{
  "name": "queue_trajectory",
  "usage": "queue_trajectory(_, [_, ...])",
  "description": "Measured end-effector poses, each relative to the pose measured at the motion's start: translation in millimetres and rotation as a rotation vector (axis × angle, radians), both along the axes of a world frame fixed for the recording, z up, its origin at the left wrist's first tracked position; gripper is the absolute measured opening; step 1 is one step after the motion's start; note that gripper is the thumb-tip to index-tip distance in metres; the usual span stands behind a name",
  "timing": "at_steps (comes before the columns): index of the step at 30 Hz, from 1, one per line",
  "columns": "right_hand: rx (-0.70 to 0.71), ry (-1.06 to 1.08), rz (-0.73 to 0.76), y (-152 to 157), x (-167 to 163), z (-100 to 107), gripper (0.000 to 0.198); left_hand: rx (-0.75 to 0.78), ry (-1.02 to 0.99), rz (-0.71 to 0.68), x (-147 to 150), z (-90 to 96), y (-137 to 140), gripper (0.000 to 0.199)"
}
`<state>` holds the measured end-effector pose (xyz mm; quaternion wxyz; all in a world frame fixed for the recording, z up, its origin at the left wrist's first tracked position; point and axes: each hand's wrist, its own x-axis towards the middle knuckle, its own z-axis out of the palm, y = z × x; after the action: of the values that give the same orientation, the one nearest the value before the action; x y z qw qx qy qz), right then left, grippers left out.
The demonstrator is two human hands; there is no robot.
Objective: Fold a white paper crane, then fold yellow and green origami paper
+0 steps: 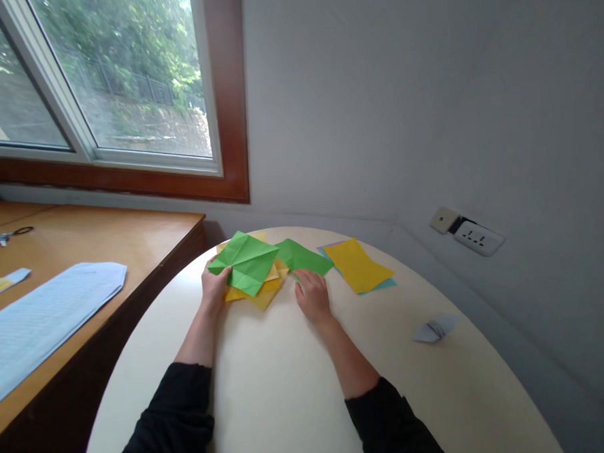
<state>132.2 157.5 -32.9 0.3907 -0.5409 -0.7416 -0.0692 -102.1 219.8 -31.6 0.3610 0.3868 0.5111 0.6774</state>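
My left hand [215, 284] is closed on the left corner of a creased green sheet of paper [246, 261], thumb on top. This sheet is held over a loose stack of yellow papers [262, 298], which it partly covers. A second green sheet [300, 254] lies just to the right, at the far side of the table. At its near edge rests my right hand [314, 296], fingers bent forward and thumb apart. The fingertips touch or lie very close to that sheet; I see nothing gripped in them.
To the right, a yellow sheet [358, 264] overlaps a teal one [382, 285]. A folded white paper piece [435, 329] sits near the right edge of the round white table [274, 388]. A wooden desk [146, 226] on the left bears white papers [51, 324] and scissors [12, 234].
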Motion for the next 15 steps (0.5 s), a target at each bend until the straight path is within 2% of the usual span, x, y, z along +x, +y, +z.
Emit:
queue_trajectory(2, [-0.100, -0.015, -0.150, 7.0, 8.4, -3.6, 0.043, 0.005, 0.012, 0.045, -5.0, 0.3, 1.4, 0.051])
queue_trajectory(4, [-0.177, -0.037, -0.211, 13.4, 10.9, -6.6, 0.056, -0.007, 0.027, 0.065, -7.9, 0.7, 1.6, 0.056])
queue_trajectory(10, [-0.342, -0.085, -0.216, 27.0, 5.4, -6.1, 0.067, -0.052, 0.129, 0.050, -8.6, 3.2, -1.1, 0.065])
queue_trajectory(15, [-0.465, -0.086, -0.269, 29.0, 6.0, -3.1, 0.065, -0.031, 0.212, 0.147, -12.8, 2.9, -0.8, 0.076])
